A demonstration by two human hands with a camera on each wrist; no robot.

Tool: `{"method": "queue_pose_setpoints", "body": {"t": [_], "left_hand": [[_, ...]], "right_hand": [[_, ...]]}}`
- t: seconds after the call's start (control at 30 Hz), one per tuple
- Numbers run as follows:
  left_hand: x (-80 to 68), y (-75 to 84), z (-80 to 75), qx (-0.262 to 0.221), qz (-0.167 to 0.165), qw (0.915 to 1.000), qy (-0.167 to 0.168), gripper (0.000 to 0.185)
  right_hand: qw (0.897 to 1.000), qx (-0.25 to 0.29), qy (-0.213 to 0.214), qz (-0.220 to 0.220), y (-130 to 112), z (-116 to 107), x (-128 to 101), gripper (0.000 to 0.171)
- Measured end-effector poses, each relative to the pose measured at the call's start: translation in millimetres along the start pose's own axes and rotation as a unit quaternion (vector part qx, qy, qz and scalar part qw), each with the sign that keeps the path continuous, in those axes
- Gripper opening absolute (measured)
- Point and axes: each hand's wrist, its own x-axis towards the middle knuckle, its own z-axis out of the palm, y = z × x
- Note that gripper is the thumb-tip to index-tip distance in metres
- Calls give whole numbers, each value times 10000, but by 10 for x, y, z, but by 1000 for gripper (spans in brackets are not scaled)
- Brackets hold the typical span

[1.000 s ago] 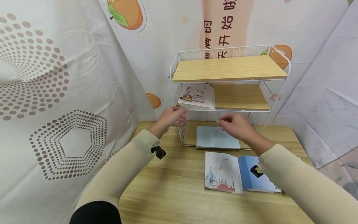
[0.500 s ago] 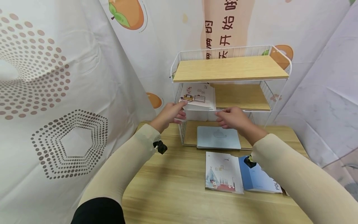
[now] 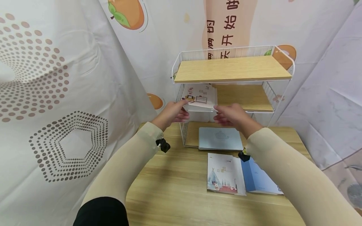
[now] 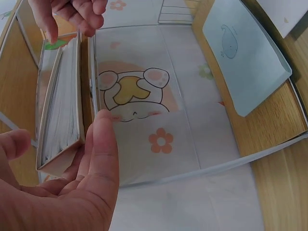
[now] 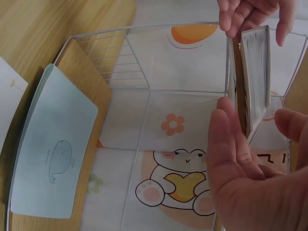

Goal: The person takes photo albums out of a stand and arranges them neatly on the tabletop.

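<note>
A stack of books (image 3: 199,92), the top one with a drawn room on its white cover, lies at the left of the rack's middle shelf. My left hand (image 3: 173,115) is at the stack's front left corner, thumb over the cover. At its front right corner is my right hand (image 3: 231,116), fingers below the shelf edge. In the left wrist view the book's (image 4: 62,106) page edges show between the left thumb and straight fingers. In the right wrist view the right hand (image 5: 255,168) reaches round the book (image 5: 257,72) likewise, its thumb apart from the cover.
The white wire rack (image 3: 292,67) has wooden shelves (image 3: 232,69). A pale blue notebook (image 3: 220,138) lies on its bottom level. On the table (image 3: 169,188) in front lie a white illustrated book (image 3: 224,172) and a blue book (image 3: 261,180), partly hidden by the right sleeve.
Both hands have closed in on the stack's front corners, the right moving left and up, the left rising slightly with its thumb over the cover. The books look unmoved.
</note>
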Motion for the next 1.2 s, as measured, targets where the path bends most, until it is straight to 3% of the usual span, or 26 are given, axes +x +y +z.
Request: {"method": "queue_pose_setpoints", "body": {"t": [0.33, 0.73, 1.2], "left_hand": [[35, 8, 3, -36, -151, 9999, -25, 53], [70, 1, -1, -85, -63, 9999, -49, 54], [59, 9, 16, -29, -32, 10000, 29, 49]], "right_hand": [[9996, 96, 142, 216, -61, 48, 64, 70], [9992, 83, 315, 243, -97, 70, 74, 73], [9987, -200, 428, 206, -97, 73, 72, 57]]}}
